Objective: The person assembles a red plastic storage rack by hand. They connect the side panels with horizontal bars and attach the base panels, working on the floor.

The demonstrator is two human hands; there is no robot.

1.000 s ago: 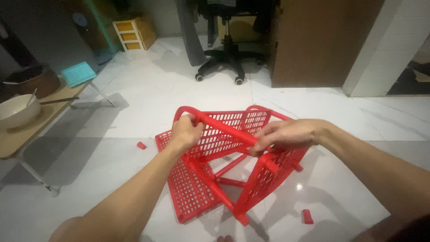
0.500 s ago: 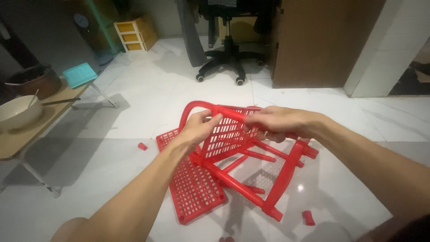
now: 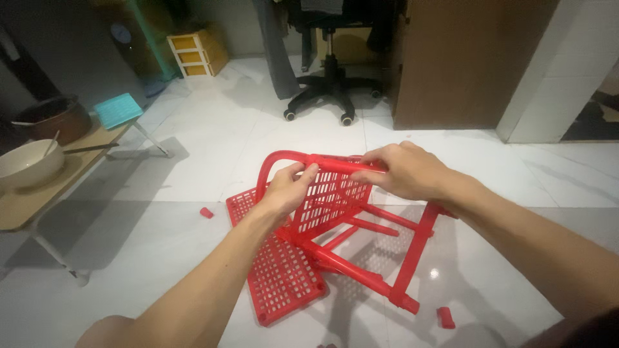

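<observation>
Head view: the red plastic rack (image 3: 335, 219) stood on the white tiled floor (image 3: 193, 161), tilted more upright than a second earlier, with its side frame (image 3: 412, 258) swung outward and down. The left hand (image 3: 287, 187) was closed on the top rail (image 3: 335, 162) near its curved corner; the right hand (image 3: 403, 171) gripped the same rail further right. A loose perforated shelf (image 3: 280, 277) lay flat beneath. Judged, the frame was being opened out for assembly. Small red caps (image 3: 445, 317) lay nearby.
</observation>
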